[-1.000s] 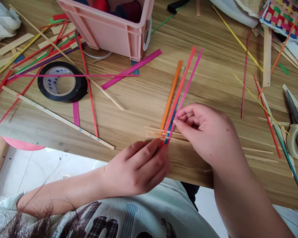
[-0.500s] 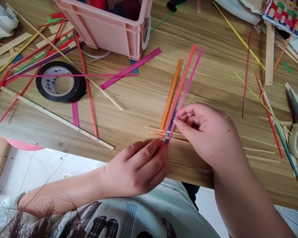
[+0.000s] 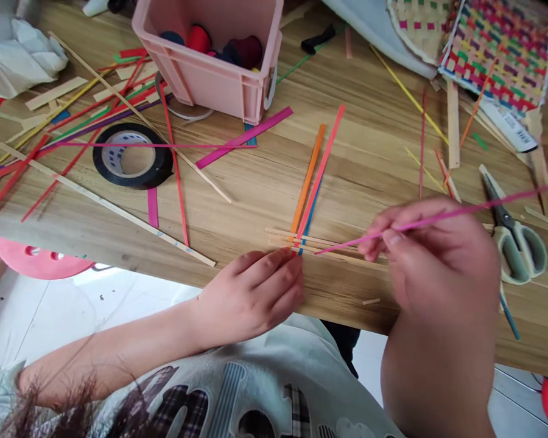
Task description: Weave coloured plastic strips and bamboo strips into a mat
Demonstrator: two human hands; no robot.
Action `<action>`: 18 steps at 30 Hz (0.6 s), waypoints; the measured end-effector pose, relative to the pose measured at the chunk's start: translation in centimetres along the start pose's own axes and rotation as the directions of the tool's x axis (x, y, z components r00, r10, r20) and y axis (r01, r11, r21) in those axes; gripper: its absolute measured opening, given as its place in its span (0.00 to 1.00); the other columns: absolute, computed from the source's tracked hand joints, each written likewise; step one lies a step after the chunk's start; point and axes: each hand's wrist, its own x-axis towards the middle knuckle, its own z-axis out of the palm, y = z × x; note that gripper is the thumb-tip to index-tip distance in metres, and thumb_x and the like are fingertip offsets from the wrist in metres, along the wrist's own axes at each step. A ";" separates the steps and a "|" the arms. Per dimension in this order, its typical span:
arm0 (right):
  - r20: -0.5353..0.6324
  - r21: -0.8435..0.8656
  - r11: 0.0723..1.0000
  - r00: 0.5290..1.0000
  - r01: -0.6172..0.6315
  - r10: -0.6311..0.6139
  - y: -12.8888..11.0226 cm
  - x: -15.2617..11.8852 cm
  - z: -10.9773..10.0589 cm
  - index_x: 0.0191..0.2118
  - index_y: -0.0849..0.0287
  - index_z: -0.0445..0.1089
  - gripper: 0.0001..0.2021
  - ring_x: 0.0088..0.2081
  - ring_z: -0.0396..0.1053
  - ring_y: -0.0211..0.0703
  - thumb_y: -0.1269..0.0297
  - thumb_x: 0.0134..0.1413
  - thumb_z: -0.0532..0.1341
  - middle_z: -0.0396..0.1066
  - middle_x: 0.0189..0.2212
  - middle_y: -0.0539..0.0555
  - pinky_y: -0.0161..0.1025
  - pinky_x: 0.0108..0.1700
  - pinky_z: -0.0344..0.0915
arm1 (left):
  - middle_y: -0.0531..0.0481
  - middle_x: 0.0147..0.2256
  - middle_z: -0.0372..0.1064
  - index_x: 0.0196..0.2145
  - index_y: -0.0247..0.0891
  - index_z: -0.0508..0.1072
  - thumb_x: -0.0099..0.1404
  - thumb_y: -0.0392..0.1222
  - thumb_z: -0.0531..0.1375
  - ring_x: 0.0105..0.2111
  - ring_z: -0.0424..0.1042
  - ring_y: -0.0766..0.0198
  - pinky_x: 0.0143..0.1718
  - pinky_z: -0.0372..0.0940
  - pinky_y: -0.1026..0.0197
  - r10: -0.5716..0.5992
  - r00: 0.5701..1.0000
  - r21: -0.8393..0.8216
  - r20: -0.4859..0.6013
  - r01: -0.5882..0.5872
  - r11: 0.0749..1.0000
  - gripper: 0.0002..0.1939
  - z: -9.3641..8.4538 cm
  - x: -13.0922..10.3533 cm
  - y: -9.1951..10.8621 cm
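Note:
My left hand (image 3: 260, 295) presses down with its fingers together on the lower ends of a small crossing of strips near the table's front edge. An orange strip (image 3: 311, 176), a coral-red strip (image 3: 325, 158) and a blue strip (image 3: 311, 214) run up and away from it. Thin natural-wood strips (image 3: 338, 254) cross them sideways. Off to the right, my right hand (image 3: 429, 249) pinches a long pink strip (image 3: 456, 213) between thumb and fingers. Its left tip lies beside the crossing, while the other end stretches past the scissors (image 3: 511, 231).
A pink plastic bin (image 3: 210, 91) with spools inside stands at the back. Left of it are black tape (image 3: 132, 157) and a pile of loose coloured strips (image 3: 95, 109). A woven colourful mat (image 3: 502, 55) lies at the back right.
My right hand has moved right, swinging the pink strip from upright beside the others to nearly sideways, away from the crossing. My left hand stays on the strips. The view has shifted slightly.

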 end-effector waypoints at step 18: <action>-0.123 -0.253 0.949 0.967 0.189 -0.225 1.5 -5.0 -0.7 0.31 0.54 0.69 0.10 0.31 0.76 0.43 0.78 0.49 0.64 0.75 0.31 0.49 0.45 0.35 0.78 | 0.48 0.49 0.76 0.40 0.33 0.75 0.67 0.44 0.61 0.46 0.74 0.58 0.42 0.68 0.57 -0.004 1.000 0.015 0.008 0.004 1.000 0.10 0.0 0.1 0.0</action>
